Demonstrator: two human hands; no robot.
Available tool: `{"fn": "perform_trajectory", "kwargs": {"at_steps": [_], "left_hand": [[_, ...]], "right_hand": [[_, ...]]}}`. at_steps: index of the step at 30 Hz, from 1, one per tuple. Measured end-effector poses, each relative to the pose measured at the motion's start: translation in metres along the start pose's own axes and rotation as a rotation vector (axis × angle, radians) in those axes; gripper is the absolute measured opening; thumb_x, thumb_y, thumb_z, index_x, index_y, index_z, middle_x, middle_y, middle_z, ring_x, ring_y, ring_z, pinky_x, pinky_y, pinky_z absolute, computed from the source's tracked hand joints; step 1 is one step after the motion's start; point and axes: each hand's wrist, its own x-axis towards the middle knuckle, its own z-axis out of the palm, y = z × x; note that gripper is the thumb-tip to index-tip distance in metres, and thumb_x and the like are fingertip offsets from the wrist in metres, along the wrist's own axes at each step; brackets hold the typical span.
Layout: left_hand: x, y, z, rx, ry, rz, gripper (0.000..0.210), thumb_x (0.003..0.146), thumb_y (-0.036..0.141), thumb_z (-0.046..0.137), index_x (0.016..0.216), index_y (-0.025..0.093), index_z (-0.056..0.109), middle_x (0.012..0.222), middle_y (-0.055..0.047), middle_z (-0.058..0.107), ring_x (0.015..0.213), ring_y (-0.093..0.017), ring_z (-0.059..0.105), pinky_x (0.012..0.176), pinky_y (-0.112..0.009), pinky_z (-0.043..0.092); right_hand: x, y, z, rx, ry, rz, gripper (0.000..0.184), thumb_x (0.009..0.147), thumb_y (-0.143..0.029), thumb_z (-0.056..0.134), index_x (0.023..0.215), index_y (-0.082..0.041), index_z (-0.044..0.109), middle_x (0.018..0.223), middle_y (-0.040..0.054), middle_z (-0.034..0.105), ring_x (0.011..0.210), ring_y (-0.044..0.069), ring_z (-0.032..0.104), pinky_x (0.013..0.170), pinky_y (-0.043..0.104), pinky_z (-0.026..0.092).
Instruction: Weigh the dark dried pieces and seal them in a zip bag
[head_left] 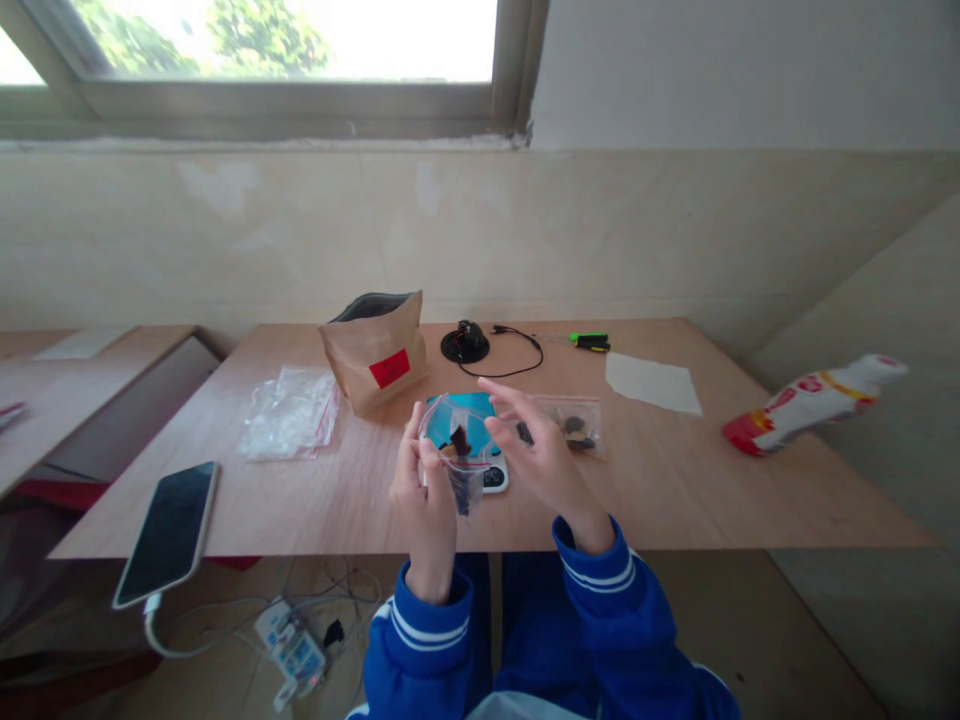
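Note:
A clear zip bag with a pinkish seal line is in my left hand, pinched at its left side between thumb and fingers. Its mouth gapes in a round shape, and dark brown, dried-looking pieces show at it. My right hand is at the bag's right edge, fingers stretched and apart, the thumb near or touching the rim. Below the bag lies a small white scale with a blue top, partly hidden. Another zip bag with dark pieces lies flat behind my right hand.
A brown paper pouch with a red label stands open at the back left, beside empty plastic bags. A phone overhangs the front-left edge. Farther back are a black round-based device, green-black tools, paper and a bottle.

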Motion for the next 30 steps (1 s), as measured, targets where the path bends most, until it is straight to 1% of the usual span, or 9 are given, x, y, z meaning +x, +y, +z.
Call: {"fn": "perform_trajectory", "kwargs": {"at_steps": [5, 9, 11, 13, 16, 20, 22, 25, 30], "left_hand": [[-0.003, 0.0, 0.0, -0.043, 0.004, -0.003, 0.039, 0.098, 0.037, 0.036, 0.129, 0.022, 0.054, 0.135, -0.007, 0.059, 0.069, -0.01, 0.061, 0.063, -0.024, 0.05], [-0.009, 0.004, 0.002, -0.161, 0.03, -0.041, 0.03, 0.098, 0.037, 0.037, 0.095, 0.02, 0.062, 0.138, -0.008, 0.056, 0.057, -0.006, 0.053, 0.055, -0.024, 0.047], [-0.012, 0.007, 0.004, -0.178, 0.083, -0.03, 0.032, 0.098, 0.037, 0.038, 0.075, 0.02, 0.054, 0.142, -0.007, 0.052, 0.063, -0.007, 0.057, 0.058, -0.026, 0.048], [-0.014, 0.008, 0.006, -0.156, 0.135, -0.011, 0.033, 0.098, 0.036, 0.038, 0.069, 0.021, 0.048, 0.143, -0.006, 0.051, 0.081, -0.012, 0.063, 0.068, -0.028, 0.05], [-0.016, 0.009, 0.009, -0.129, 0.147, 0.018, 0.032, 0.098, 0.035, 0.038, 0.071, 0.022, 0.048, 0.145, -0.006, 0.049, 0.116, -0.019, 0.057, 0.09, -0.034, 0.046], [-0.019, 0.006, 0.012, -0.174, 0.124, 0.018, 0.033, 0.097, 0.036, 0.039, 0.07, 0.021, 0.049, 0.146, -0.007, 0.047, 0.125, -0.021, 0.051, 0.096, -0.036, 0.042], [-0.02, 0.002, 0.012, -0.217, 0.091, -0.011, 0.033, 0.097, 0.039, 0.04, 0.073, 0.02, 0.053, 0.145, -0.008, 0.048, 0.12, -0.02, 0.055, 0.092, -0.033, 0.044], [-0.019, -0.008, 0.011, -0.262, 0.004, -0.085, 0.034, 0.097, 0.044, 0.036, 0.097, 0.019, 0.06, 0.137, -0.009, 0.055, 0.108, -0.018, 0.06, 0.087, -0.032, 0.047], [-0.006, -0.042, 0.008, -0.291, -0.004, -0.099, 0.031, 0.093, 0.047, 0.047, 0.108, 0.021, 0.056, 0.145, -0.008, 0.045, 0.132, -0.02, 0.044, 0.107, -0.034, 0.035]], "right_hand": [[-0.034, 0.017, 0.009, 0.045, -0.01, 0.122, 0.035, 0.089, -0.043, 0.057, 0.121, -0.029, 0.055, 0.143, 0.0084, 0.043, 0.136, 0.025, 0.04, 0.098, 0.04, 0.049], [-0.053, 0.027, 0.021, 0.09, 0.062, 0.238, 0.025, 0.088, -0.044, 0.057, 0.107, -0.028, 0.06, 0.141, 0.0089, 0.043, 0.139, 0.026, 0.035, 0.1, 0.041, 0.049], [-0.055, 0.024, 0.023, 0.08, 0.074, 0.249, 0.025, 0.087, -0.044, 0.059, 0.105, -0.028, 0.063, 0.142, 0.009, 0.042, 0.142, 0.028, 0.029, 0.102, 0.043, 0.048], [-0.055, 0.021, 0.023, 0.11, 0.035, 0.257, 0.026, 0.085, -0.043, 0.063, 0.106, -0.029, 0.063, 0.143, 0.0082, 0.042, 0.143, 0.028, 0.027, 0.102, 0.043, 0.048], [-0.054, 0.018, 0.026, 0.252, 0.008, 0.313, 0.025, 0.082, -0.043, 0.066, 0.101, -0.027, 0.063, 0.141, 0.009, 0.045, 0.132, 0.028, 0.045, 0.094, 0.038, 0.054], [-0.055, 0.019, 0.035, 0.448, 0.084, 0.355, 0.021, 0.083, -0.042, 0.065, 0.09, -0.022, 0.059, 0.138, 0.0102, 0.048, 0.102, 0.021, 0.067, 0.086, 0.035, 0.057], [-0.056, 0.019, 0.037, 0.503, 0.139, 0.31, 0.018, 0.084, -0.039, 0.064, 0.087, -0.022, 0.058, 0.138, 0.0091, 0.049, 0.103, 0.02, 0.067, 0.09, 0.035, 0.056], [-0.055, 0.018, 0.031, 0.518, 0.233, 0.232, 0.012, 0.086, -0.033, 0.063, 0.086, -0.023, 0.056, 0.133, 0.0077, 0.055, 0.112, 0.021, 0.064, 0.096, 0.036, 0.052], [-0.058, 0.021, 0.011, 0.503, 0.259, 0.109, 0.004, 0.088, -0.026, 0.06, 0.088, -0.024, 0.057, 0.126, 0.006, 0.063, 0.119, 0.02, 0.059, 0.098, 0.036, 0.05]]}}
